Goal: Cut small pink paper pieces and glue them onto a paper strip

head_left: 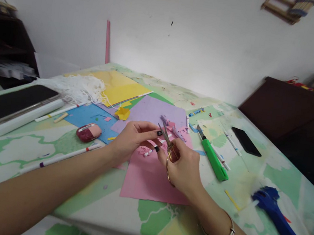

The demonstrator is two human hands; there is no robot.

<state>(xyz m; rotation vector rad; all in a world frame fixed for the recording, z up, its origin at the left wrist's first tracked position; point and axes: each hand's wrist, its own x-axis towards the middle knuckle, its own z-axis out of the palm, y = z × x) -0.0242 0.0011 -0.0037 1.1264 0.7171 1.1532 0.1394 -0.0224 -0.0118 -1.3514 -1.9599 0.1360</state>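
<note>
My right hand (184, 163) is closed around the gold handles of a small pair of scissors (166, 135), whose blades point up and away from me. Close to the blades, my left hand (139, 136) has thumb and fingers drawn together; what lies between them, if anything, is too small to make out. Below both hands lies a pink sheet (149, 182) with cut pink scraps (143, 150) on it. Just beyond the scissors is a curled purple paper strip (179, 132). A lilac sheet (154, 111) spreads out behind.
To the right lie a green utility knife (214, 158) with its blade out, a black phone (246, 141) and a blue glue gun (280, 220). On the left are a tablet-like device (12, 104), white yarn (80, 87), a maroon case (89, 132) and a yellow paper flower (122, 113).
</note>
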